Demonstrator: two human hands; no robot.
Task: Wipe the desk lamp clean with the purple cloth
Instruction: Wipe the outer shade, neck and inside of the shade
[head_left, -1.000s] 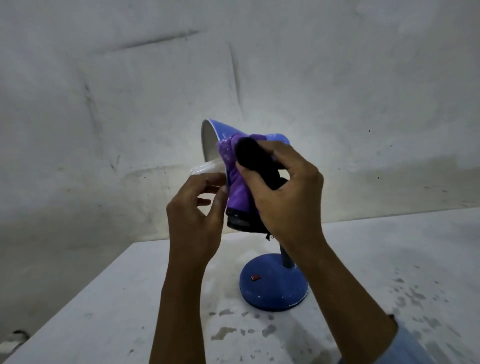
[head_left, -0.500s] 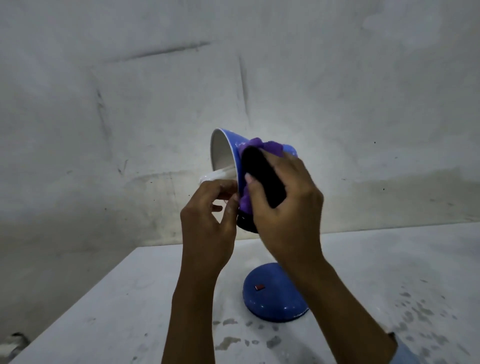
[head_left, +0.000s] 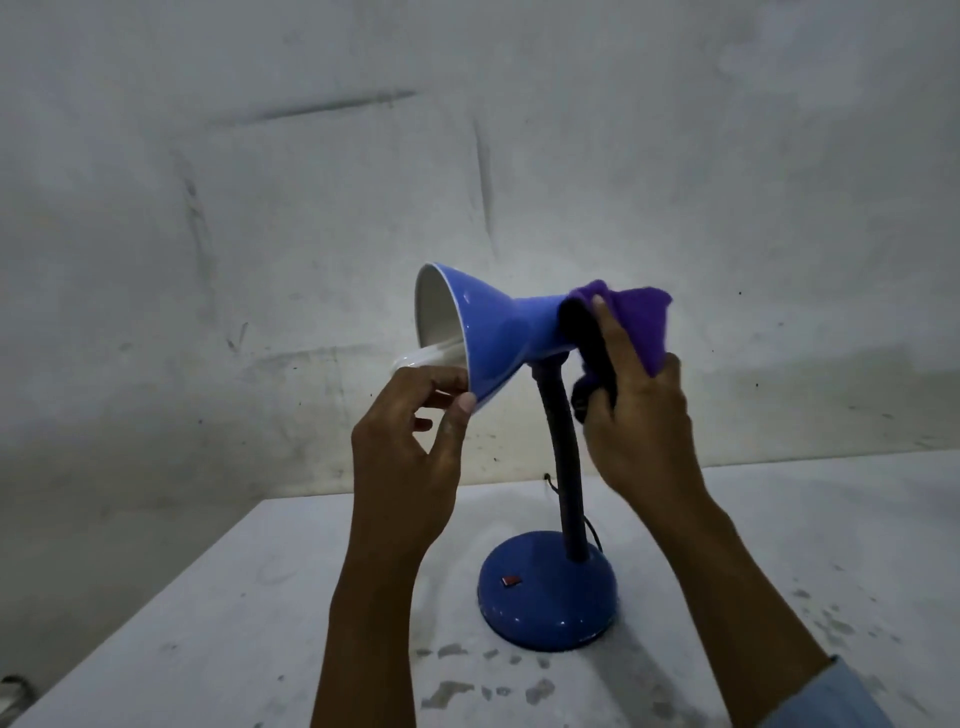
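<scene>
A blue desk lamp stands on the white table, its cone shade (head_left: 488, 332) tipped to the left with a white bulb (head_left: 421, 358) poking out of the mouth. A dark flexible neck (head_left: 563, 467) runs down to the round blue base (head_left: 548, 597), which carries a small red switch. My left hand (head_left: 410, 457) pinches the lower rim of the shade by the bulb. My right hand (head_left: 631, 415) grips the purple cloth (head_left: 639, 322), which has a black side, and holds it against the narrow rear end of the shade.
The white table (head_left: 234, 623) is stained with grey flecks near the base and on the right. Its left edge drops off toward a dark floor. A rough grey wall (head_left: 467, 156) stands close behind. A thin cord trails behind the neck.
My right hand has drawn the cloth from the front of the shade back to its rear end, uncovering the shade and neck. My left hand stays at the rim.
</scene>
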